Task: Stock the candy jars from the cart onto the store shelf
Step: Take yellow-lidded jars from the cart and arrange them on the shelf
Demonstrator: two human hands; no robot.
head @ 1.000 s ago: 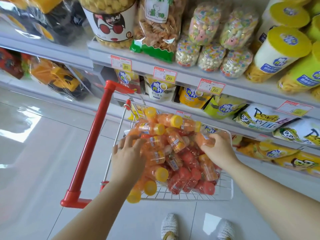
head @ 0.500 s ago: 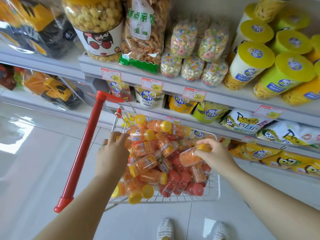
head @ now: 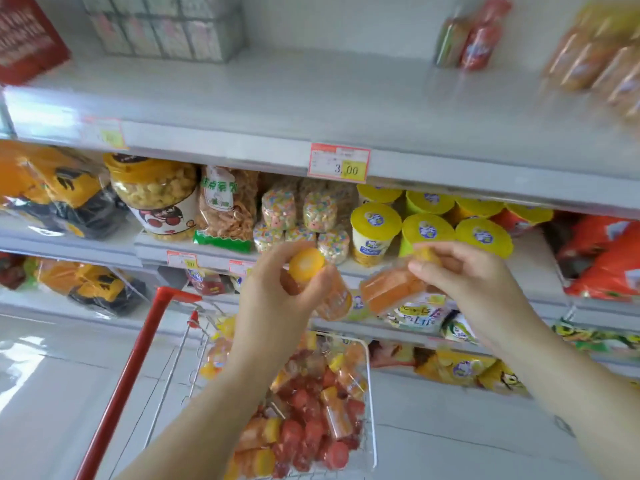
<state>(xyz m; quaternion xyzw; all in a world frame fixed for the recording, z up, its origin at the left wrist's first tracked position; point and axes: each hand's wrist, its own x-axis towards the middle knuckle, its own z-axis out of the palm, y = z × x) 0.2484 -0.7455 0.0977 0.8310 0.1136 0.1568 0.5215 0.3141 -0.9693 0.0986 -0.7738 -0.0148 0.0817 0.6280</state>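
My left hand (head: 277, 299) grips an orange candy jar (head: 332, 296) with a yellow lid, held up in front of the shelves. My right hand (head: 464, 275) holds a second orange candy jar (head: 388, 289) by its yellow-lid end, the jar tilted down to the left. Both jars hang above the wire cart (head: 370, 393), which is heaped with several orange and red candy jars (head: 311, 420). A wide bare stretch of grey shelf (head: 311, 98) lies above, with a 3.00 price tag (head: 339, 164) on its front edge.
The cart's red handle (head: 138, 362) slants at lower left. The shelf behind my hands carries a big snack jar (head: 156, 192), bagged snacks, marshmallow tubs (head: 298, 216) and yellow-lidded cups (head: 374, 230). Toy trucks (head: 97, 289) sit at left; packets (head: 474, 36) at the top right.
Both hands have risen out of the cart, each with an orange jar. The view has tilted up, bringing the bare upper shelf into sight.
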